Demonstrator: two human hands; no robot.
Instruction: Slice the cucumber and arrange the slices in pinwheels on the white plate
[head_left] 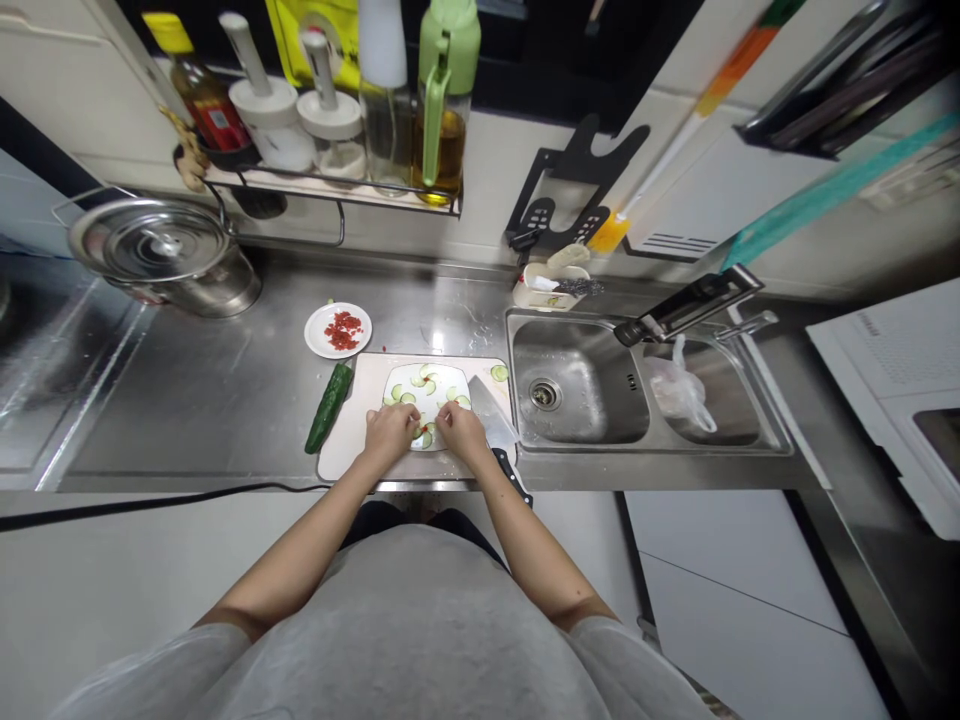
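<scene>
A white plate (405, 376) rests on a pale cutting board (345, 455), with thin cucumber slices (424, 379) fanned in groups around small red bits. Both my hands are over the plate's near half. The fingers of my left hand (391, 432) are pinched at the left, close to a cucumber group. Opposite it, my right hand (462, 434) is pinched near the right-hand slices; anything in either pinch is too small to make out. A knife (491, 412) lies on the board to the right, its black handle past the near edge. A cucumber (328, 408) lies along the left edge.
Behind the cucumber stands a small white dish (315, 337) of chopped red pieces. A lidded steel pot (217, 285) is at the back left. To the right is a double sink (581, 385) with a faucet (686, 305). A condiment rack (337, 195) hangs above the counter.
</scene>
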